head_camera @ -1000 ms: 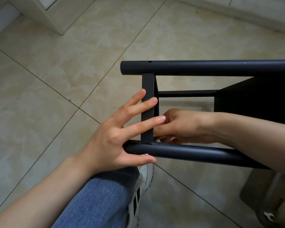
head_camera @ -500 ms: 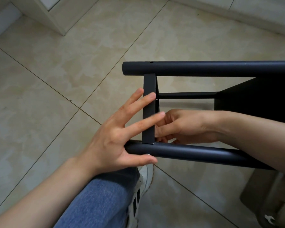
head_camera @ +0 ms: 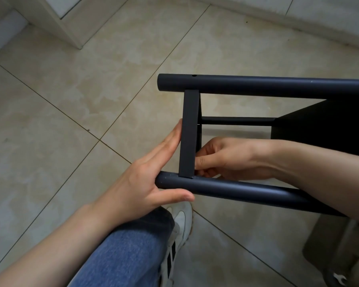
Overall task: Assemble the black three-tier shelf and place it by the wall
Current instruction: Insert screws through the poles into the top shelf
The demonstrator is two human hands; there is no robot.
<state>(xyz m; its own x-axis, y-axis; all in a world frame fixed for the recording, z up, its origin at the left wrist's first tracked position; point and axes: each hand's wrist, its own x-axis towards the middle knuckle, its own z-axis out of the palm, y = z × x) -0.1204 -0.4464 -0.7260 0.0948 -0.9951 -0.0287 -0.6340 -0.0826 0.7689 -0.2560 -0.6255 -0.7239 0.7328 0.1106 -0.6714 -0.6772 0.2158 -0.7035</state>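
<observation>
Our shelf (head_camera: 257,85) lies sideways, long axis left-right; left hand (head_camera: 141,183) open flat against the crossbar (head_camera: 190,131), right hand (head_camera: 226,158) pinching it.

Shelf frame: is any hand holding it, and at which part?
Left hand presses flat on the crossbar, thumb along the near tube: no grip. Right hand curls its fingers at the crossbar's near end; what they pinch is hidden.

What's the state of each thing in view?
shelf: lying on its side.
crossbar: set between the two tubes.
left hand: flat, fingers straight against the crossbar.
right hand: fingers curled at crossbar's lower end; contents hidden.
wrench: lying unused on floor.
</observation>
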